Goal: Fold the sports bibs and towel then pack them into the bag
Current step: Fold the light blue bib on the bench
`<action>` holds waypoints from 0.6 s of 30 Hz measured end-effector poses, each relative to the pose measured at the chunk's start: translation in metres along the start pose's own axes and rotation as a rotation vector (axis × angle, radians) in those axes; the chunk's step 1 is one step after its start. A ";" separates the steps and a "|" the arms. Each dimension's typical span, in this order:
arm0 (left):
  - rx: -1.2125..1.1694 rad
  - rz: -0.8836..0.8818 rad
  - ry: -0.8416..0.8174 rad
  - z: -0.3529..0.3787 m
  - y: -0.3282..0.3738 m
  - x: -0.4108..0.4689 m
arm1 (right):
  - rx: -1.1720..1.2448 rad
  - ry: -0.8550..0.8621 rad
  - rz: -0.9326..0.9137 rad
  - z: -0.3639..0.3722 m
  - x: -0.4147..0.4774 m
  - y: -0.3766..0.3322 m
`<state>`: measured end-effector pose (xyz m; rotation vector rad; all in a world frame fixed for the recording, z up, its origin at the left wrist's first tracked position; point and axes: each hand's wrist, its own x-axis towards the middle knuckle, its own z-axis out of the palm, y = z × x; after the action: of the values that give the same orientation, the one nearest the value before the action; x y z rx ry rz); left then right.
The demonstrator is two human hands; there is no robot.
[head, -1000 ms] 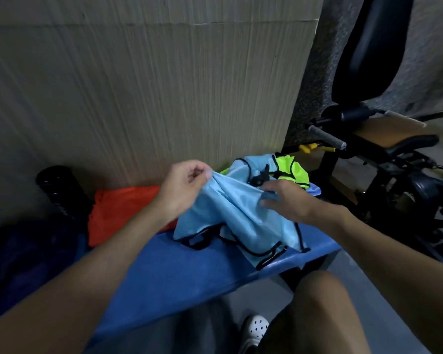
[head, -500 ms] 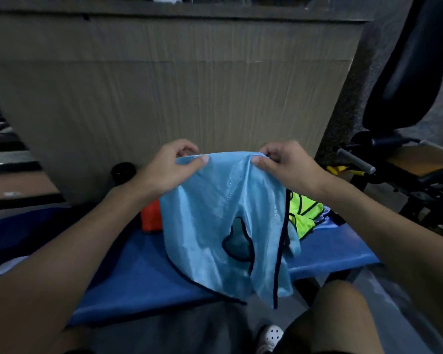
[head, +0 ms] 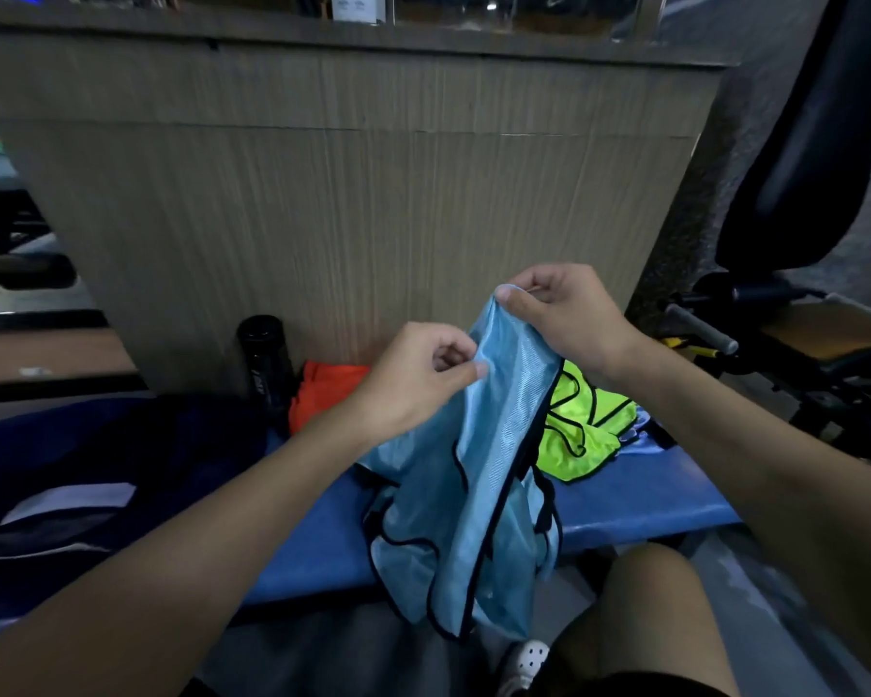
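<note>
- Light blue mesh bib [head: 494, 445] with black trim hangs bunched from both hands above the near edge of a blue bench [head: 639, 500]. Its lower end drops past the bench edge toward a white shoe [head: 526, 656].
- The right hand [head: 559, 314] pinches the bib's top edge between thumb and curled fingers, and is the higher and farther of the two.
- The left hand [head: 413, 379] pinches the same fabric just below and to the left. The two hands are close together but not touching.
- A neon yellow bib [head: 579, 435] lies crumpled on the bench to the right of the blue one, partly behind it.
- An orange cloth [head: 323, 389] lies at the far side of the bench, left of the hands, beside an upright black bottle [head: 265, 359].
- A dark navy bag [head: 122, 445] with a pale label sits at the left end of the bench.
- A wood-grain panel [head: 373, 193] stands behind the bench, and a black exercise machine [head: 775, 344] is on the right.
</note>
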<state>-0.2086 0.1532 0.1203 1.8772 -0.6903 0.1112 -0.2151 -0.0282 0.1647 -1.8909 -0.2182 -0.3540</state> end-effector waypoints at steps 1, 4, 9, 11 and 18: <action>-0.004 0.004 0.047 0.001 0.000 0.002 | -0.083 0.020 -0.017 -0.004 0.001 0.003; -0.016 -0.011 0.157 -0.001 0.002 0.013 | -0.524 0.075 -0.080 -0.018 0.003 0.016; 0.050 0.020 0.228 -0.006 0.011 0.033 | -0.391 0.061 -0.234 -0.004 -0.022 0.010; 0.069 0.030 0.251 -0.007 0.014 0.038 | -0.375 -0.061 -0.209 0.005 -0.029 0.008; 0.070 0.019 0.195 -0.023 0.016 0.039 | -0.417 -0.027 -0.159 -0.003 -0.020 0.027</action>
<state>-0.1791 0.1539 0.1578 1.8966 -0.5772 0.3299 -0.2258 -0.0397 0.1342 -2.2964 -0.3341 -0.5130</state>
